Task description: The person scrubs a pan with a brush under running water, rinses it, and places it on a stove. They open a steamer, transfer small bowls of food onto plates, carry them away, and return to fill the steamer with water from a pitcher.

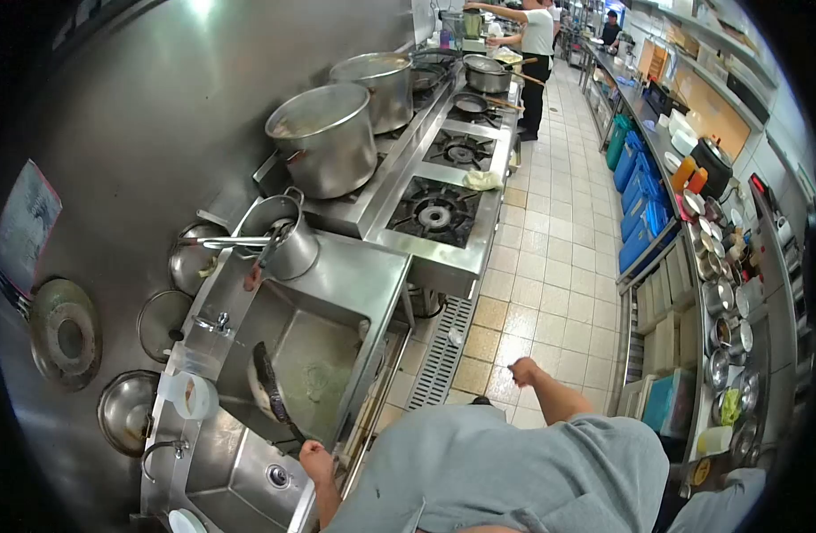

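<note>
My left hand (317, 462) is closed around the dark handle of a frying pan (264, 384). The pan is tipped on its side over the larger sink basin (337, 306), where shallow cloudy water covers part of the bottom. Out to the other side, my right hand (521, 371) hangs above the tiled floor with its fingers curled in, and nothing shows in it. Close to the pan are a tap (214, 323) and a white plastic tub (193, 396) on the sink's back ledge.
A metal pot (283, 235) with utensils stands beyond the basin. Large stockpots (323, 147) sit near the gas burners (434, 216). Pan lids (163, 327) lean along the wall. A floor drain grate (441, 355) runs beside me. Bowls line the right counter; a person (537, 35) works far ahead.
</note>
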The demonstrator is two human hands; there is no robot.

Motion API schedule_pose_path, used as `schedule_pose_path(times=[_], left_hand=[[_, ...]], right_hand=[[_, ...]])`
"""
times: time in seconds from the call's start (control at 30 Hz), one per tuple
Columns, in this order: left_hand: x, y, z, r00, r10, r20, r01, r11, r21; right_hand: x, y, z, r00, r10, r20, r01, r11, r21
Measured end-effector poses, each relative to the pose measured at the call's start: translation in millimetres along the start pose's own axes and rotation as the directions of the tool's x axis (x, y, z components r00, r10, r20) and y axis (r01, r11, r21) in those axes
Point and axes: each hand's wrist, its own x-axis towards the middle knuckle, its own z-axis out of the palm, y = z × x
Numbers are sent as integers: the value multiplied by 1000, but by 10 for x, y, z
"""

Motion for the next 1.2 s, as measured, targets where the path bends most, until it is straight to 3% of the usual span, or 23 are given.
schedule_pose_path(times=[0.03,0.1,0.23,0.3,0.4,0.53,0.6,0.63,0.67,0.7,0.83,0.9,1.0,1.03,1.1,1.2], left_hand=[[-110,116,58,998,-7,-69,10,999,41],[-341,325,197,990,-13,-142,26,996,90],[-535,564,382,961,68,-267,-31,990,139],[-661,630,526,957,47,-287,-12,992,123],[-879,1111,583,939,73,-336,13,969,248],[-947,1293,709,936,103,-337,19,941,339],[-985,1354,787,925,105,-364,-16,971,239],[-1026,1433,822,924,104,-368,-16,972,236],[-1086,1542,851,936,132,-325,-102,989,108],[-1141,1611,872,944,165,-286,-180,983,-24],[-1245,1835,932,919,249,-306,-276,960,-47],[-1466,2271,821,985,-11,-170,-50,937,-347],[-1149,1466,842,990,128,-65,-143,913,-381],[-1278,1710,791,990,123,-66,-139,914,-381],[-1630,2579,624,978,84,189,49,792,-609],[-1638,2672,806,942,130,308,112,746,-656]], right_hand=[[-164,-69,-62,837,405,369,-547,577,606],[-356,164,-101,770,451,452,-606,737,298],[-669,851,153,802,455,388,-592,690,416],[-1027,1095,174,765,519,381,-631,489,602],[-1344,1400,168,724,570,388,-674,464,574],[-1602,1656,511,665,617,420,-716,369,592],[-1637,1701,812,634,629,450,-736,313,600],[-1513,1820,1157,671,542,506,-737,410,537],[-1438,1916,1325,689,452,567,-721,509,471],[-1473,1852,1180,691,451,565,-718,516,467],[-1475,1670,782,687,443,576,-726,443,525],[-1380,1754,532,788,431,439,-615,534,580],[-1487,1699,-30,803,481,352,-584,520,623],[-1505,1706,-95,809,490,324,-572,530,626],[-1437,1806,-90,807,497,319,-570,515,640],[-1397,1861,-82,787,539,300,-579,477,661]])
